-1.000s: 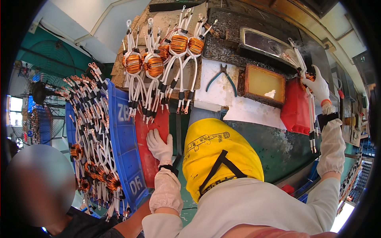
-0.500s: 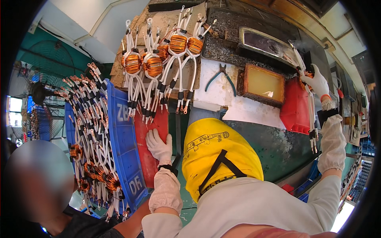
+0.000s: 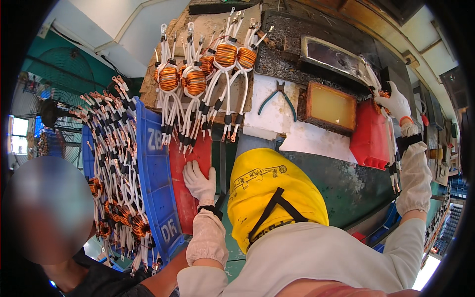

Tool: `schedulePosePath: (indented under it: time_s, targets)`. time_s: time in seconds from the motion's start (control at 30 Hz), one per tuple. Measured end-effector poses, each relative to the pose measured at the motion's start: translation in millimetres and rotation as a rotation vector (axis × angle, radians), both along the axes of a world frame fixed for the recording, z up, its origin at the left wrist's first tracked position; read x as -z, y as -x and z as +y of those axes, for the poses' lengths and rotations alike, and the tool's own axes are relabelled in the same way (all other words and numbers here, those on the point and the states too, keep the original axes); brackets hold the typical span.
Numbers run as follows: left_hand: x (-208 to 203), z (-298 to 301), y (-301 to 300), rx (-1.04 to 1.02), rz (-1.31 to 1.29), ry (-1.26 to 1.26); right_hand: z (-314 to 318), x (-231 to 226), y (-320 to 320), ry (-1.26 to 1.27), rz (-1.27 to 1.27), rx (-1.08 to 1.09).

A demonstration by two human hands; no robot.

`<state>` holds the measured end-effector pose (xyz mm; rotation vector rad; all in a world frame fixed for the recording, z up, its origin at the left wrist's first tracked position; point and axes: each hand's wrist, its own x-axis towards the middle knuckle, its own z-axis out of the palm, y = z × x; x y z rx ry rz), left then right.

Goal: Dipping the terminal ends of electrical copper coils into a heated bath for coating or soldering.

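Note:
My gloved left hand (image 3: 199, 181) lies on a red panel (image 3: 190, 215) beside a blue crate, fingers stretched out and nothing in them. Out to the right, my gloved right hand (image 3: 397, 103) is closed around a copper-wound coil (image 3: 382, 94) with white cable leads. Its leads point up toward a dark rectangular trough (image 3: 334, 57) and hang down past a red bin (image 3: 368, 136). The palm and fingers hide part of this coil. Several similar coils (image 3: 225, 55) with white leads and metal lugs rest on the brown board at the bench's far left.
Green-handled pliers (image 3: 280, 99) lie on the white sheet, left of a framed block with a yellowish surface (image 3: 330, 106). The blue crate (image 3: 157, 173) at left stands against many stacked coils (image 3: 118, 213). A person (image 3: 74, 277) is at the lower left, near a fan (image 3: 49, 114).
The whole view has shifted slightly. Both hands keep their places, and the hanging leads of the held coil have swung a little to the right.

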<state>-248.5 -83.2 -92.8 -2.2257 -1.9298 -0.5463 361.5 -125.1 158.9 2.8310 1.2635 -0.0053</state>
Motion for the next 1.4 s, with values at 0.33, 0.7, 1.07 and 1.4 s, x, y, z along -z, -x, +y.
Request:
schedulePosePath:
  time_s: [0.33, 0.7, 1.07, 1.4]
  targets:
    - [-6.7, -1.6, 7.8, 0.009, -0.02, 0.031, 8.2, -0.6, 10.9, -0.026, 0.044, -0.034]
    - [-117.3, 88.7, -60.8, 0.207, -0.459, -0.294, -3.8, 20.9, -32.5, -0.086, 0.062, -0.042]
    - [-82.4, 234.2, -93.2, -0.127, -0.25, -0.245, -5.0, 19.6, -19.4, -0.118, 0.075, -0.03]
    - [-90.0, 257.3, -80.8, 0.035, -0.246, -0.321, -18.4, 26.8, -37.0, -0.141, 0.109, 0.051]
